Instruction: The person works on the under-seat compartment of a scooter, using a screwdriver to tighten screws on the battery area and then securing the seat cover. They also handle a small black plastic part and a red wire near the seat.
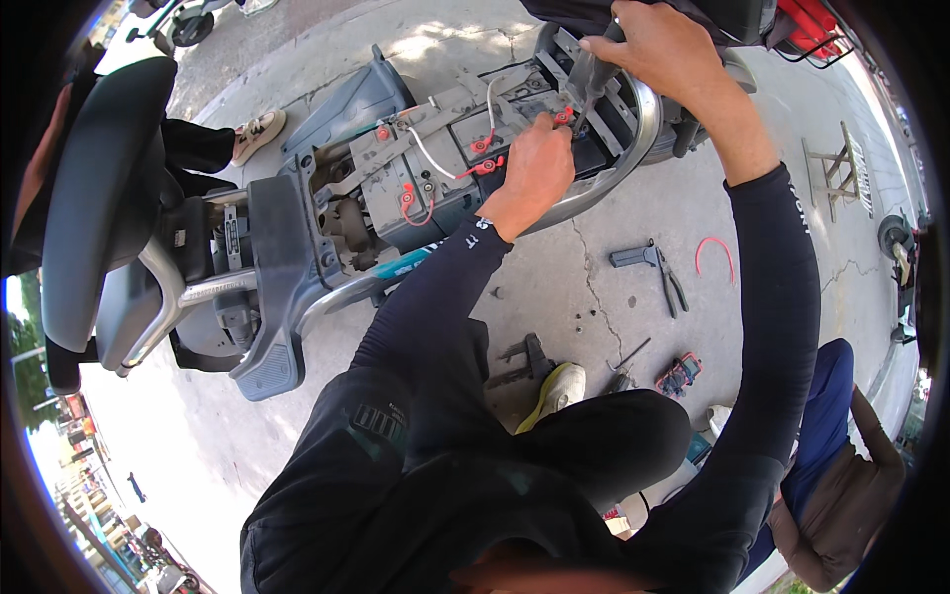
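An electric scooter (341, 287) stands across the upper left with its seat off the opening. Grey batteries (396, 178) sit in its frame, joined by white and red wires with red terminal covers (482, 145). At the right-hand battery, my left hand (534, 173) has its fingertips pinched together beside a red terminal cover (563, 117); what lies between them is hidden. My right hand (661, 51) is closed around the upper end of a screwdriver (592, 81), which points down steeply at the battery's edge, close to my left fingertips. Its tip's exact contact is unclear.
On the concrete to the right lie pliers (673, 287), a grey tool (633, 256), a red wire (714, 241) and a red-and-grey meter (679, 373). A curved metal rail (645, 124) rounds the frame. A person (836, 485) sits lower right; another's shoe (259, 137) is left.
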Demonstrator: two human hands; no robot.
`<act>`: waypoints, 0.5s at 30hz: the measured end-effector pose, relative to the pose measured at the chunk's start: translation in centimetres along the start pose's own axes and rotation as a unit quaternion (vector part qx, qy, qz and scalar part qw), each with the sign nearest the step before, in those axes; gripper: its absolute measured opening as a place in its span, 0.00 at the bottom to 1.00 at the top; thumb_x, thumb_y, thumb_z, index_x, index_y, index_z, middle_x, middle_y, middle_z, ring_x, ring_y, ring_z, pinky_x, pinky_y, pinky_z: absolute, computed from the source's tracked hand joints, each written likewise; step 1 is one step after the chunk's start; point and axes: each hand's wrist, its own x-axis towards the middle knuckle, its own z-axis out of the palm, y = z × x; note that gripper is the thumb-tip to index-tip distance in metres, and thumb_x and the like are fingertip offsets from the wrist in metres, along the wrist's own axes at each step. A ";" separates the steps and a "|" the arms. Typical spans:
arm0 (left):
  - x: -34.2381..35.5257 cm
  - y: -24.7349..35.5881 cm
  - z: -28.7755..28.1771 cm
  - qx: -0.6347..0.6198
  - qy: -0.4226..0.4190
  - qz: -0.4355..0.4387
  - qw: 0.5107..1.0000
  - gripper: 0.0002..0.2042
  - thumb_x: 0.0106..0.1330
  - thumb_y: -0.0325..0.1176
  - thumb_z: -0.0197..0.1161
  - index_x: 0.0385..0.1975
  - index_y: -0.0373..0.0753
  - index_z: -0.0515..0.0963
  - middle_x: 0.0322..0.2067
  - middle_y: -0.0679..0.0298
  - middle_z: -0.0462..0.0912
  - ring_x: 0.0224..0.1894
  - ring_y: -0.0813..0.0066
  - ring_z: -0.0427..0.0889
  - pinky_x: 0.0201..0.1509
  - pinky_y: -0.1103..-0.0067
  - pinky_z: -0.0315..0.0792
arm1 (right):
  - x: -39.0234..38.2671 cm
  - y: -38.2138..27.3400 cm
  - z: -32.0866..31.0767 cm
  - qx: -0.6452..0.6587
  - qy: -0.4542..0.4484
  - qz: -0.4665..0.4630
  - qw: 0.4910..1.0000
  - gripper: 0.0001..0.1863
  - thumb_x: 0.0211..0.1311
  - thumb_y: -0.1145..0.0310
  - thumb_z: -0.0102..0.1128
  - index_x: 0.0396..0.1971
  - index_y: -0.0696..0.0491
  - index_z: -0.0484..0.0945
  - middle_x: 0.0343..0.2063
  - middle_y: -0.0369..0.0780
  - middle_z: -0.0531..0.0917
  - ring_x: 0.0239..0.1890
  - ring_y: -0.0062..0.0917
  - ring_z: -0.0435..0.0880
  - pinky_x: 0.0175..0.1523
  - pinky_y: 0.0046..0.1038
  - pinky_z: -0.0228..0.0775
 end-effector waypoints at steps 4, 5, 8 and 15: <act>-0.4 0.1 -0.2 -0.013 -0.004 -0.003 1.000 0.07 0.64 0.26 0.61 0.34 0.31 0.85 0.36 0.45 0.80 0.34 0.41 0.84 0.39 0.56 0.79 | -0.8 -0.2 0.5 0.074 0.043 -0.044 0.995 0.27 0.56 0.53 0.70 0.42 0.63 0.77 0.30 0.54 0.86 0.35 0.54 0.86 0.42 0.47 0.79; 0.0 0.2 -0.1 -0.015 0.001 0.002 1.000 0.07 0.64 0.26 0.61 0.34 0.31 0.85 0.36 0.45 0.80 0.34 0.41 0.84 0.39 0.56 0.79 | -0.4 1.0 0.5 0.192 0.035 -0.116 0.974 0.29 0.56 0.52 0.71 0.44 0.63 0.75 0.30 0.54 0.86 0.36 0.54 0.86 0.43 0.48 0.78; 0.2 0.2 -0.2 -0.019 -0.003 0.003 1.000 0.05 0.60 0.24 0.61 0.31 0.30 0.82 0.36 0.43 0.78 0.34 0.41 0.83 0.39 0.56 0.78 | 0.3 0.5 -1.1 0.117 -0.063 -0.045 0.990 0.29 0.60 0.53 0.69 0.47 0.64 0.74 0.35 0.57 0.86 0.42 0.55 0.85 0.47 0.46 0.77; 0.1 0.5 -0.5 -0.028 -0.012 -0.008 1.000 0.05 0.59 0.23 0.61 0.30 0.28 0.81 0.35 0.43 0.78 0.35 0.41 0.83 0.39 0.56 0.78 | -0.2 0.7 -2.0 0.303 -0.123 -0.122 0.937 0.32 0.62 0.55 0.68 0.56 0.63 0.71 0.42 0.56 0.85 0.49 0.52 0.84 0.53 0.43 0.75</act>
